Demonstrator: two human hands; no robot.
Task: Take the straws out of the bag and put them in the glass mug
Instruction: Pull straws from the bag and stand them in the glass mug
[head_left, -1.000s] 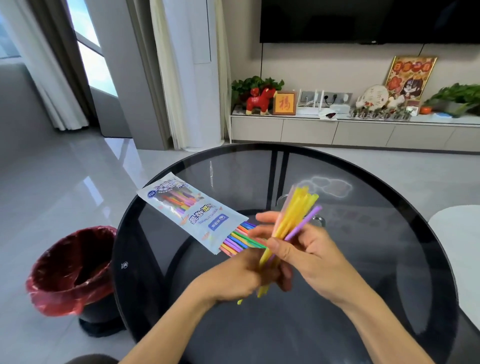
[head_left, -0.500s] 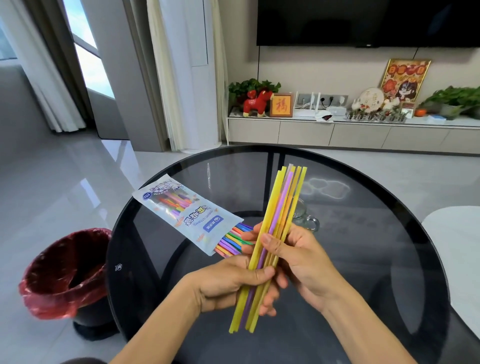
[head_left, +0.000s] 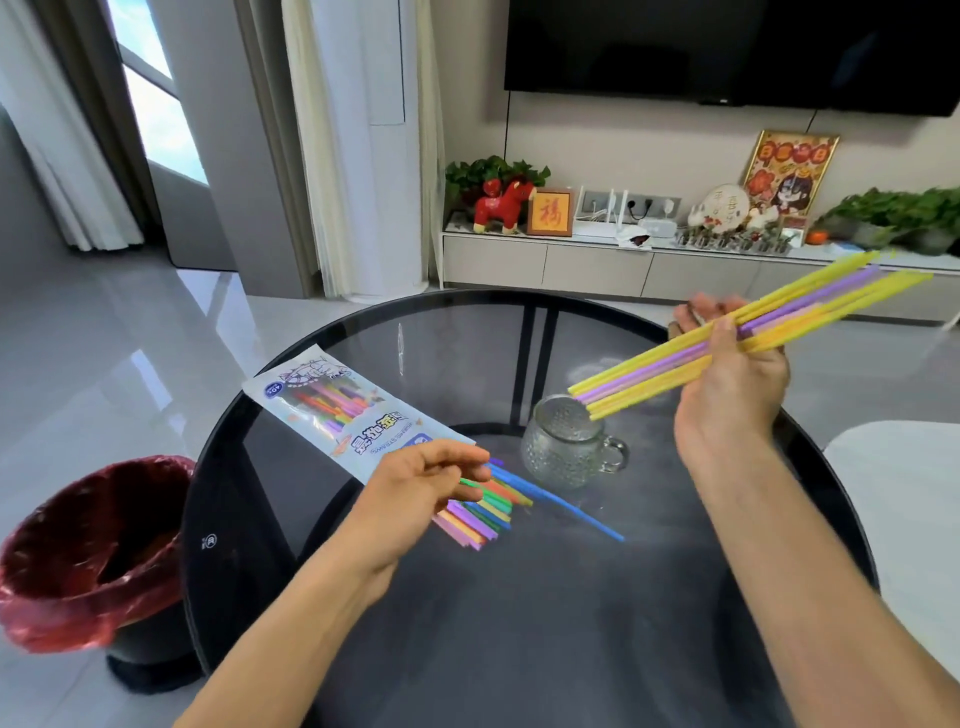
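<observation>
My right hand grips a bundle of yellow and purple straws, tilted, with the lower ends just over the rim of the glass mug. The textured mug stands on the round dark glass table, handle to the right. The printed straw bag lies flat on the table's left side, and coloured straws stick out of its near end. One blue straw reaches farther out than the others. My left hand hovers at the bag's open end, fingers loosely curled, holding nothing.
A bin with a red liner stands on the floor left of the table. A white rounded surface sits at the right edge. A TV cabinet with ornaments and plants runs along the far wall.
My left hand let go of the bundle and moved left to the bag's open end. My right hand carried the straws up and right, tipping their lower ends over the mug.
</observation>
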